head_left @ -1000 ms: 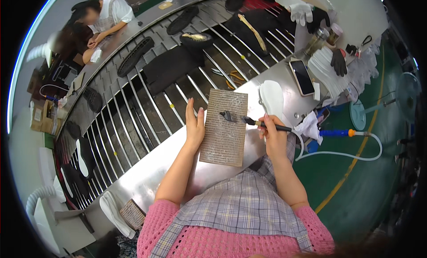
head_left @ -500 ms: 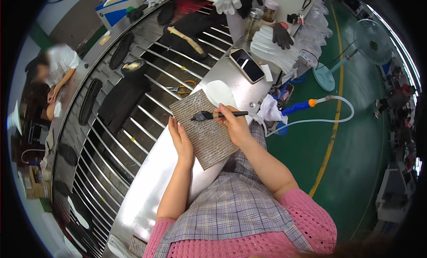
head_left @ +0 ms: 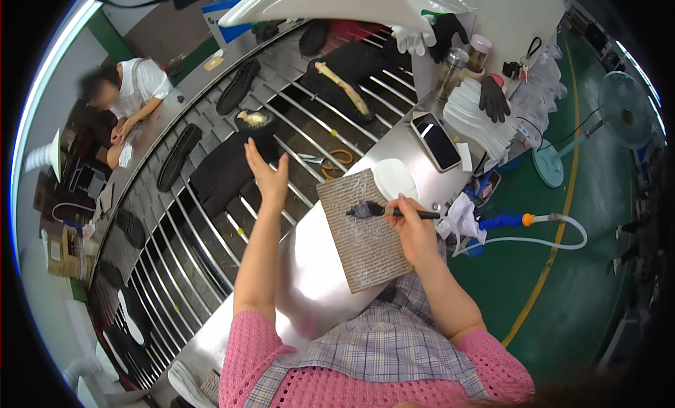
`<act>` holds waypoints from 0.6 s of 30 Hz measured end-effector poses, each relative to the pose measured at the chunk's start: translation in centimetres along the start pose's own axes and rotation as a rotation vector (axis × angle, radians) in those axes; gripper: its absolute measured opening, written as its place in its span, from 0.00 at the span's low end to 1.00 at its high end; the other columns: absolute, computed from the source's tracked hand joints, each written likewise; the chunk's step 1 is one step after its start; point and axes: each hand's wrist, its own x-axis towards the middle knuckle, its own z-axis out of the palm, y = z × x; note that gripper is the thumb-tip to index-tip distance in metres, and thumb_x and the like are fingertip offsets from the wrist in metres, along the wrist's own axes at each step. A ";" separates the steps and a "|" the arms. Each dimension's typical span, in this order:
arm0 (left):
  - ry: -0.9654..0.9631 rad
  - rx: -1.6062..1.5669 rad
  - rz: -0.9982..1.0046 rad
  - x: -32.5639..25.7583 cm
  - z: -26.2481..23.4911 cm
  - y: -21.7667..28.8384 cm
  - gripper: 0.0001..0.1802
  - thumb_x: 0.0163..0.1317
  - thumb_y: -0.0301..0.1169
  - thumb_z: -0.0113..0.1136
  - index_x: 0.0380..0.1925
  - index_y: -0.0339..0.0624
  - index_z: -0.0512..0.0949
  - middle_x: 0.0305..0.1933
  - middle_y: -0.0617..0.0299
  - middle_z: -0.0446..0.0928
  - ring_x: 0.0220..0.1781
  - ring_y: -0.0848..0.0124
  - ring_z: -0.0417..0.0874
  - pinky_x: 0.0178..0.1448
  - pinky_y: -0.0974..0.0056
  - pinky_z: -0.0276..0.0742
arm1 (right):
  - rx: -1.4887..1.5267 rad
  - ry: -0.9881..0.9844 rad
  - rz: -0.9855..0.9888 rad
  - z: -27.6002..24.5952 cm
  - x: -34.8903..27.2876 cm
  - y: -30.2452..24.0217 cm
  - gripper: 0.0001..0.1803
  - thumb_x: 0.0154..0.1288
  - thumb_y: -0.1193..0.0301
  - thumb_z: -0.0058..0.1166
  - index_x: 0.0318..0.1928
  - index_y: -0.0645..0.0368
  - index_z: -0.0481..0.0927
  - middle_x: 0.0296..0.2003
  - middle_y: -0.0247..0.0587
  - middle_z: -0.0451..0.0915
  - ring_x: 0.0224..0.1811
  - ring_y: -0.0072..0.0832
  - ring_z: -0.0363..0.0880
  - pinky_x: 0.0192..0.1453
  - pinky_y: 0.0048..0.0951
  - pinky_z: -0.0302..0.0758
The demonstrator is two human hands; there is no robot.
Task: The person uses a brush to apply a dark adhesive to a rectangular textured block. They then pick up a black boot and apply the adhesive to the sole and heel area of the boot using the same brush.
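Observation:
My right hand (head_left: 415,232) grips a black-handled brush (head_left: 426,214), its dark bristles lying over a ridged brown-grey board (head_left: 369,250). The board lies on the metal ledge next to me, touching or overlapping a white rounded piece (head_left: 395,177). My left hand (head_left: 267,176) reaches forward over the metal bars, empty, with fingers spread. Just beyond its fingertips lies a black boot (head_left: 223,162) with a pale patch at its near end; whether the fingers touch it I cannot tell. Orange-handled scissors (head_left: 337,162) lie between the bars, right of that hand.
Black soles (head_left: 179,157) and another black boot with a pale strip (head_left: 341,91) rest on the conveyor. A phone (head_left: 436,142), stacked white gloves (head_left: 467,119) and jars (head_left: 450,72) stand at right. A white lamp shade (head_left: 316,5) overhangs the top. A person (head_left: 140,88) sits across.
My left hand has left the board's edge and moved forward over the bars, fingers spreading. My right hand still holds the brush over the board. The view has shifted, bringing the lamp shade in.

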 end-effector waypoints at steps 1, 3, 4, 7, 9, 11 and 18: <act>0.006 0.036 0.018 1.6 0.1 -0.4 0.50 0.53 0.32 0.72 0.73 0.41 0.53 0.76 0.41 0.51 0.77 0.44 0.52 0.78 0.51 0.50 | -0.030 -0.009 0.005 0.5 -0.3 -0.1 0.15 0.74 0.63 0.52 0.38 0.64 0.80 0.33 0.38 0.78 0.36 0.25 0.74 0.44 0.25 0.68; -0.028 0.216 0.134 4.4 1.1 -1.0 0.48 0.49 0.32 0.74 0.70 0.44 0.60 0.74 0.44 0.56 0.76 0.44 0.55 0.77 0.49 0.52 | -0.071 -0.005 0.002 0.5 -0.5 -0.1 0.15 0.74 0.63 0.52 0.38 0.64 0.80 0.34 0.39 0.80 0.36 0.24 0.74 0.44 0.25 0.69; -0.060 0.368 0.234 5.8 1.4 -1.8 0.46 0.47 0.32 0.75 0.67 0.45 0.64 0.73 0.45 0.60 0.75 0.43 0.56 0.76 0.48 0.54 | -0.096 0.004 -0.003 0.6 -0.7 -0.1 0.15 0.74 0.63 0.52 0.38 0.64 0.80 0.35 0.38 0.80 0.35 0.23 0.74 0.43 0.25 0.69; -0.125 0.460 0.405 9.1 2.0 -1.4 0.33 0.43 0.33 0.78 0.52 0.41 0.76 0.56 0.54 0.78 0.65 0.51 0.73 0.70 0.47 0.63 | -0.230 0.023 0.012 -0.5 -0.9 -0.4 0.17 0.73 0.61 0.52 0.39 0.64 0.82 0.36 0.38 0.82 0.38 0.23 0.78 0.45 0.26 0.75; -0.210 0.444 0.353 9.9 1.5 -3.3 0.42 0.44 0.28 0.77 0.63 0.44 0.72 0.59 0.53 0.77 0.64 0.55 0.75 0.67 0.56 0.70 | -0.242 -0.004 -0.010 -0.5 -1.2 -0.5 0.16 0.73 0.61 0.53 0.41 0.63 0.83 0.38 0.38 0.84 0.40 0.22 0.80 0.46 0.24 0.78; -0.301 0.287 0.313 10.3 -0.4 -1.8 0.47 0.45 0.22 0.74 0.69 0.48 0.66 0.61 0.53 0.76 0.63 0.53 0.76 0.66 0.55 0.71 | -0.226 -0.042 0.006 -0.9 -0.8 0.3 0.17 0.72 0.59 0.54 0.41 0.61 0.83 0.37 0.35 0.84 0.37 0.17 0.78 0.42 0.21 0.76; -0.140 0.299 0.376 8.9 -6.0 -5.4 0.27 0.61 0.33 0.68 0.61 0.47 0.74 0.57 0.50 0.80 0.56 0.52 0.82 0.57 0.56 0.78 | -0.100 -0.101 0.043 -1.4 0.0 2.1 0.16 0.71 0.56 0.57 0.42 0.58 0.84 0.33 0.30 0.83 0.34 0.14 0.77 0.37 0.19 0.73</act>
